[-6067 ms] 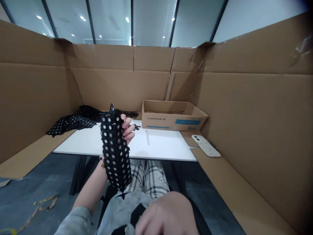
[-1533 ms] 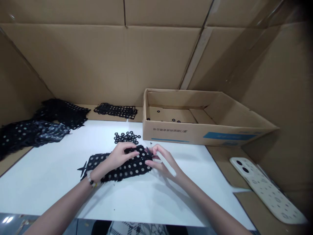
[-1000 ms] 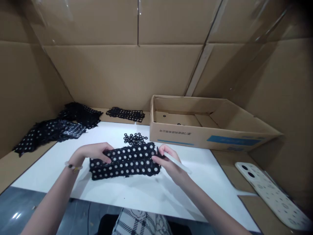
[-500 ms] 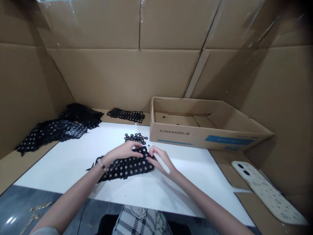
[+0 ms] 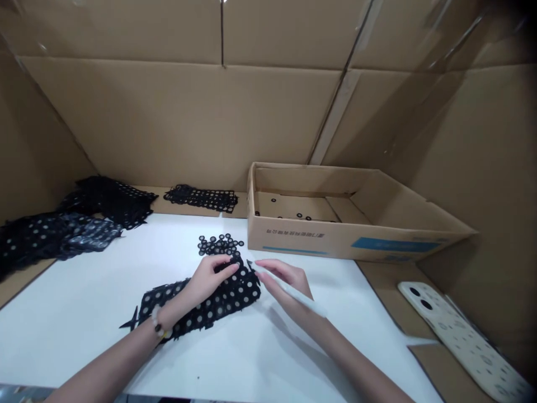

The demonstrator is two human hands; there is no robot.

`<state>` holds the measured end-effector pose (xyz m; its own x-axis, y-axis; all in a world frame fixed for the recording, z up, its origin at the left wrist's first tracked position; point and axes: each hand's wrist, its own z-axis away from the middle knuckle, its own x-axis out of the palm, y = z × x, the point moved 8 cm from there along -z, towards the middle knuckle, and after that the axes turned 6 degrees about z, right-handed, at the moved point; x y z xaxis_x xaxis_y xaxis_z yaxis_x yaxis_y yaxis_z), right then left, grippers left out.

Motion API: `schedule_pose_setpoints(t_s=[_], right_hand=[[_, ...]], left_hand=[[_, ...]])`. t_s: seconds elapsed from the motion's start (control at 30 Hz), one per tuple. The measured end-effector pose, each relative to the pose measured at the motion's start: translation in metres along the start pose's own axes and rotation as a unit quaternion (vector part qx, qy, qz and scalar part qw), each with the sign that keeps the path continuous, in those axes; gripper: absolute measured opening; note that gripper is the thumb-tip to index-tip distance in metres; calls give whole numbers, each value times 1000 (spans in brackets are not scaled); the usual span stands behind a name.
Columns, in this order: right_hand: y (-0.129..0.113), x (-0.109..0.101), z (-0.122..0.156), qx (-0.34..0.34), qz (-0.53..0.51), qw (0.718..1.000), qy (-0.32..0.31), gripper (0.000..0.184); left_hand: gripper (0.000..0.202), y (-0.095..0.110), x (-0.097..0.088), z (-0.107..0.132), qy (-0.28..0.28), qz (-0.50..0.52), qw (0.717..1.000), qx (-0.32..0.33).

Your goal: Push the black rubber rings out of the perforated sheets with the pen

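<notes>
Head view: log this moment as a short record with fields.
Left hand: rests on black dotted sheet, grip unclear
Right hand: holds white stick, tip near the sheet's right end
Behind the hands: loose black rings on white table
Back right: open cardboard box
Left edge: piled sheets
Far right: white phone, off the table

The left hand (image 5: 211, 278) lay on a black holed sheet (image 5: 229, 296) on the white bench (image 5: 75, 313), fingers bent at its far end. Just beside it, the right hand (image 5: 286, 283) held a white stick (image 5: 314, 305). Loose black rings (image 5: 220, 244) lay close behind, near an open box (image 5: 335, 243). More sheets (image 5: 62, 232) were piled far left.
</notes>
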<state>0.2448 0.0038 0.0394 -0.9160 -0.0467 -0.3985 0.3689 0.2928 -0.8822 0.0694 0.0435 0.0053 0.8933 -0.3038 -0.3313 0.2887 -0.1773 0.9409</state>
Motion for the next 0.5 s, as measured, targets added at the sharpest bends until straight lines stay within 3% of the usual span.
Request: schedule_pose_setpoints(t_s=[0.5], right_hand=[[-6, 4, 2, -28, 32, 999, -9, 11]], left_hand=[[22, 7, 5, 9, 29, 12, 999, 13]])
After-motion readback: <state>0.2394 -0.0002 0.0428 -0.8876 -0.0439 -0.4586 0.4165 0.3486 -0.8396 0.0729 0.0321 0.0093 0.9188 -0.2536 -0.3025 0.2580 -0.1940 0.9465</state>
